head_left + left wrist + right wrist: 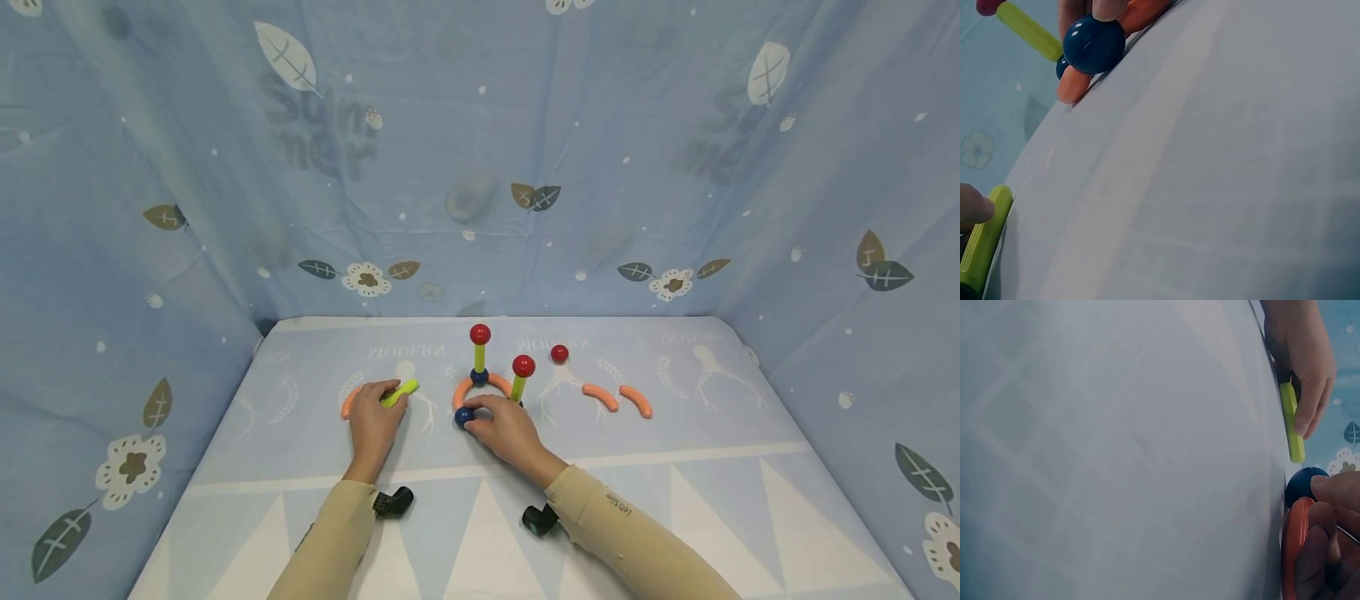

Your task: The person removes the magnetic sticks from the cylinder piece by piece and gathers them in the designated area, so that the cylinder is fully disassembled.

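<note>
My left hand (375,421) grips a yellow-green stick (401,392), which lies low at the table surface. An orange curved piece (348,404) shows partly from behind that hand. With thumb and fingers, my right hand (510,433) pinches a dark blue ball (464,417); in the right wrist view an orange curved piece (1295,544) lies beside its fingers. The ball belongs to a partial ring of orange curved pieces (462,390) and blue balls. From the ring rise two yellow-green sticks (479,358), each topped by a red ball (480,334). The right hand hides the ring's near side.
A loose red ball (559,354) sits behind and right of the ring. Two orange curved pieces (600,397) lie farther right on the patterned tabletop (720,433). Fabric-covered walls (480,233) stand at the back and both sides. Black devices (394,502) are at both wrists.
</note>
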Demonstrator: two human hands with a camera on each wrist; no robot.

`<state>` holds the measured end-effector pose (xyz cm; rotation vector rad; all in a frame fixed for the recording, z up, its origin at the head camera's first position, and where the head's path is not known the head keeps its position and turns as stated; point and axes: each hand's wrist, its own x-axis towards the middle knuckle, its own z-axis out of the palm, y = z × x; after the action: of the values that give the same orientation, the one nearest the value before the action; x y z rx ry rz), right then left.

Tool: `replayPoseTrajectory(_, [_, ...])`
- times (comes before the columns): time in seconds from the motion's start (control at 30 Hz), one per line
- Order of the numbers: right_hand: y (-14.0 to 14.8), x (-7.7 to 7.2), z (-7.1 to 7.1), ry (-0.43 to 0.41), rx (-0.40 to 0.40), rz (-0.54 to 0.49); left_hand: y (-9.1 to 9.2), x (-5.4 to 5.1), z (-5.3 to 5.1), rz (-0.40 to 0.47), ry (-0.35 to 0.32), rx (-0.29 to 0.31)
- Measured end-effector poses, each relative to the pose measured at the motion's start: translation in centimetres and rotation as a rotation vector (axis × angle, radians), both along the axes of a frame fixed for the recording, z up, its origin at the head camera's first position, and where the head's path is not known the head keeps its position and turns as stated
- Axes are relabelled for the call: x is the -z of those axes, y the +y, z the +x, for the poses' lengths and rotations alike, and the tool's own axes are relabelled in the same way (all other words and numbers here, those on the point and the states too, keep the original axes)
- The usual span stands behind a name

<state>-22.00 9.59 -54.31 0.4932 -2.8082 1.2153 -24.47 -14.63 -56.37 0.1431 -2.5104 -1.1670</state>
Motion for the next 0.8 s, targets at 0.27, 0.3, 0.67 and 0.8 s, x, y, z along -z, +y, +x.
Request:
replayPoseTrajectory(0.27, [0.02,0.03,0.07,-0.007,0.0,0.004,-0.06,0.0,0.07,0.007,-0.008,0.015])
replayPoseTrajectory(0.3, [0.03,0.02,0.1,-0.005,-0.001,0.008,-0.05,-0.04,0.1,0.008,-0.008,0.016])
replayPoseTrajectory(0.67, [0.4,-0.04,0.31,0.014,-0.007,0.026,0.04,-0.17,0.2,0.014,0.0,0.02])
replayPoseTrajectory(0.8, [0.59,-0.16,0.48,0.022,-0.003,0.036,0.13,-0.25,0.2,0.011,0.007,0.02])
